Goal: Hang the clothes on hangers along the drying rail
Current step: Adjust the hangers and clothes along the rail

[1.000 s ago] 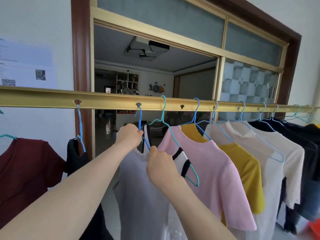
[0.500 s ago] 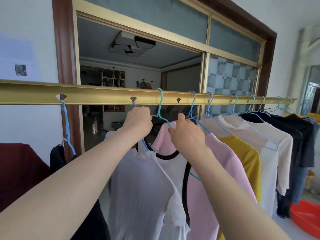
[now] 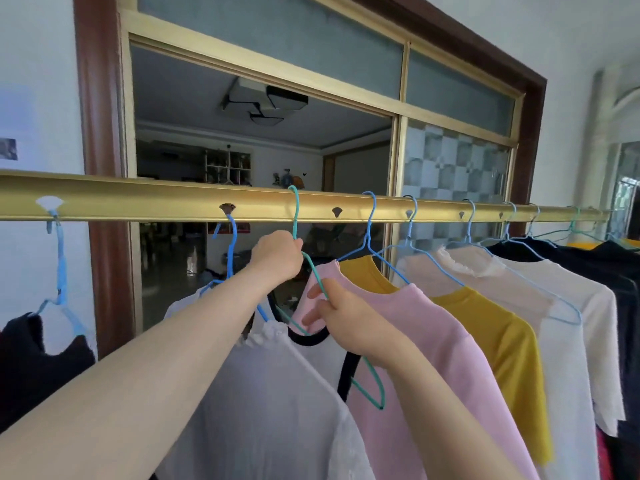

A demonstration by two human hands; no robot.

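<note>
A gold drying rail (image 3: 173,202) runs across the view with hangers hooked along it. My left hand (image 3: 277,256) is closed around the neck of a teal hanger (image 3: 295,216) whose hook sits over the rail. My right hand (image 3: 346,323) grips that hanger's sloping arm lower down. On the teal hanger hangs a white top with black trim (image 3: 313,353), partly hidden behind my arms. A white shirt (image 3: 277,410) hangs on a blue hanger (image 3: 230,247) just left of it, and a pink shirt (image 3: 433,341) just right.
Further right along the rail hang a yellow shirt (image 3: 502,341), two pale tops (image 3: 571,306) and dark garments (image 3: 623,271). A black garment (image 3: 31,358) hangs at the left. A brown door frame (image 3: 100,168) stands behind the rail.
My left hand has moved from the blue hanger to the teal hanger's neck. My right hand has dropped from the hanger's top to its sloping arm. The view has shifted slightly.
</note>
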